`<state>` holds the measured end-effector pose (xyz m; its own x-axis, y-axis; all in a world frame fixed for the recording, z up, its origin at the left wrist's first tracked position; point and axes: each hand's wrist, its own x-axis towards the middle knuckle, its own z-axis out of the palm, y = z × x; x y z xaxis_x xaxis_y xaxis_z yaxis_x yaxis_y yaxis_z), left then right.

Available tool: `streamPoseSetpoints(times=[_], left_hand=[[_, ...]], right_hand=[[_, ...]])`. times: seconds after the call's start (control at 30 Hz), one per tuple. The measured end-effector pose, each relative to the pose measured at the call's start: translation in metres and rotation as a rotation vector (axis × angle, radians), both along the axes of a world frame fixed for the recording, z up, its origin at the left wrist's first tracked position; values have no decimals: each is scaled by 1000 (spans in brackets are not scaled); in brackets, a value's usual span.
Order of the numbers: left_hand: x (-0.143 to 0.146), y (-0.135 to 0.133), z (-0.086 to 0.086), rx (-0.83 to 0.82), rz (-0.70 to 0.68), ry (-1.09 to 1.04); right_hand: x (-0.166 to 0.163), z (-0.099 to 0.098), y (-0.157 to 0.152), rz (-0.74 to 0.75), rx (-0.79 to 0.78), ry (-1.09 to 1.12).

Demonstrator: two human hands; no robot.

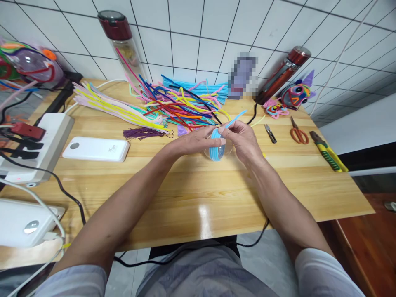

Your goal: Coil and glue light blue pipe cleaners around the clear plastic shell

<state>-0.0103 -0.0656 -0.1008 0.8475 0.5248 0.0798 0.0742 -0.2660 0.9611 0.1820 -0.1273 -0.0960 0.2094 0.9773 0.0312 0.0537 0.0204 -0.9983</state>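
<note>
Just above the table, a clear round plastic ball (228,149) is wrapped in bands of light-blue pipe cleaner (214,154). My left hand (198,139) is closed on the ball from the left, its fingers lying over the blue bands. At the ball's upper right, my right hand (243,138) pinches the pipe cleaner between thumb and fingers. A loose blue end (237,118) sticks out up and to the right of that pinch. My fingers partly hide the ball.
A pile of colourful pipe cleaners (185,101) lies behind my hands. Small snips (270,134), orange-handled scissors (299,134) and green-yellow pliers (329,152) lie at right. A white power bank (96,149) and power strip (57,128) are at left. Two bottles stand by the wall.
</note>
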Motion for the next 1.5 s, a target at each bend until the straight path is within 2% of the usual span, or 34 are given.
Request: streamPoseSetpoints(times=[0.23, 0.43, 0.63, 0.77, 0.93, 1.17, 1.5], left_hand=[[-1, 0, -3, -118, -2, -52], [-1, -1, -5, -146, 80, -92], [-1, -4, -7, -148, 130, -57], [0, -4, -10, -173, 120, -106], [1, -3, -10, -150, 95, -143], [1, -3, -8, -25, 100, -78], [0, -3, -11, -90, 116, -103]], right_hand=[[0, 3, -1, -5, -16, 0], [-3, 4, -3, -27, 77, -71], [-3, 1, -4, -29, 90, -99], [2, 1, -2, -30, 77, -95], [5, 0, -1, -29, 63, -89], [4, -1, -2, -35, 71, -98], [5, -1, -1, -39, 62, -93]])
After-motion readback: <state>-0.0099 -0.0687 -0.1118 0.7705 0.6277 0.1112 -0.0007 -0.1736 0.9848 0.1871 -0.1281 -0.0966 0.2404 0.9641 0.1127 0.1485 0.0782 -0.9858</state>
